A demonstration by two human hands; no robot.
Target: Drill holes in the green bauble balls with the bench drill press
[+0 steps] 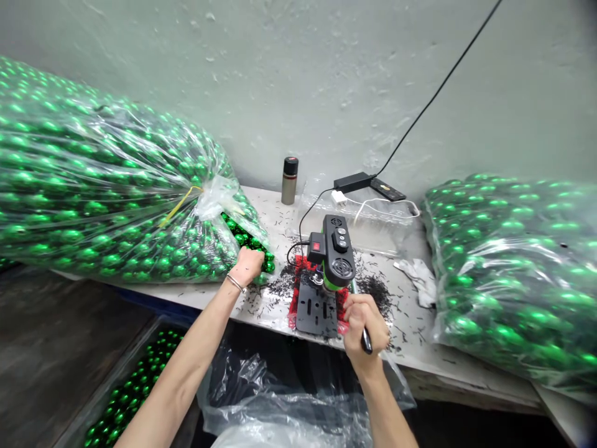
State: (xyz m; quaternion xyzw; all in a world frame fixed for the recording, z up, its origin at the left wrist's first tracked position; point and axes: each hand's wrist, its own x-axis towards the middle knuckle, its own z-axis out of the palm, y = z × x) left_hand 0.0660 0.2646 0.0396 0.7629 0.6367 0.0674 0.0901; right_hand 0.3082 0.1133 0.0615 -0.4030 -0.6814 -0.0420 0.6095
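Note:
At the torn opening of a large clear bag of shiny green balls [140,230], my left hand [249,264] is closed; what its fingers hold, if anything, is hidden. My right hand [366,323] is wrapped round a slim tool with a black end [367,341], just right of a small black machine [339,249]. The machine has two round vents and a red switch, and it stands on a black slotted base plate [317,308] over a red mat [293,305]. Small black scraps [375,292] lie around it.
A second bag of green balls [513,267] sits at the right. Behind the machine are a bottle [290,180], a black power adapter [353,182], a phone [387,190] and cables. A white cloth [420,280] lies right. Below are clear plastic [280,410] and a bin of green balls [135,386].

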